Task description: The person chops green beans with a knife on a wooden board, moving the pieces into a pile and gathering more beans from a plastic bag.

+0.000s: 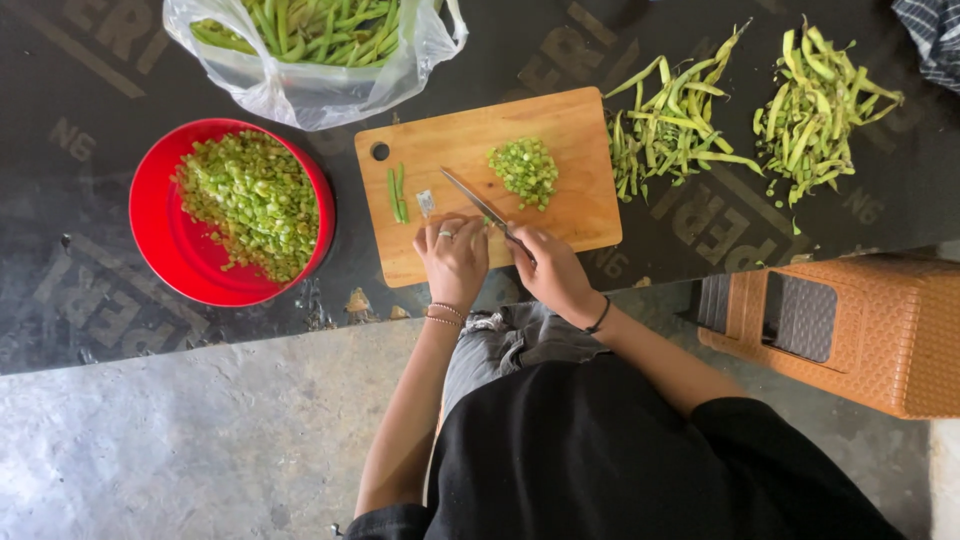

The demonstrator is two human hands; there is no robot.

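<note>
My right hand [555, 272] is gripping the knife [482, 207] over the wooden cutting board [470, 130]. My left hand [453, 255] is resting curled at its near edge, apparently holding nothing, beside chopped beans [524, 170].

Left hand [455, 255] palm down, right hand [553, 270] fingers curled shut

Single head-worn view, looking steeply down from above the lap, fairly close, onto the rectangular wooden cutting board [488, 180] on the black floor sheet [80, 230]; far edge at top.
</note>
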